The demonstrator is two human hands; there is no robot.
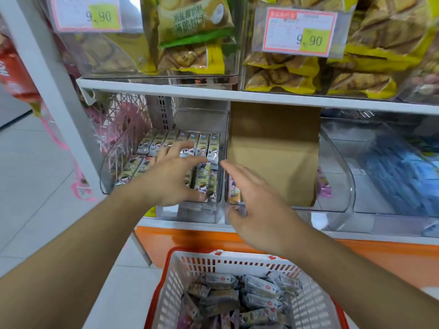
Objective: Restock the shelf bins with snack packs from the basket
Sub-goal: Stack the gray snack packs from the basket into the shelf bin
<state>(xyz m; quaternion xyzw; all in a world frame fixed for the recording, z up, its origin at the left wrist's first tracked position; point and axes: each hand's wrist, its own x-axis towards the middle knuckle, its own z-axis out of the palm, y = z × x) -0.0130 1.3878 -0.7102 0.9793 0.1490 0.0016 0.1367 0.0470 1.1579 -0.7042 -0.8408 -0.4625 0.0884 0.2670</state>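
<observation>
A clear shelf bin [107, 172] on the lower shelf holds rows of small snack packs [204, 146] standing side by side. My left hand [171, 176] reaches into this bin with spread, straight fingers resting on the packs. My right hand [256, 205] hovers open in front of the neighbouring clear bin [337, 186], holding nothing. That bin contains a brown cardboard sheet [273, 150] and a few packs at its left. Below, a white and orange basket [180, 281] holds several loose snack packs [251, 295].
The upper shelf [237, 95] carries clear bins of yellow-green biscuit bags [194, 32] with 9.90 price tags [299, 32]. A bin with blue packs [399, 172] stands to the right. An orange base panel [190, 238] runs under the shelf. Tiled floor lies to the left.
</observation>
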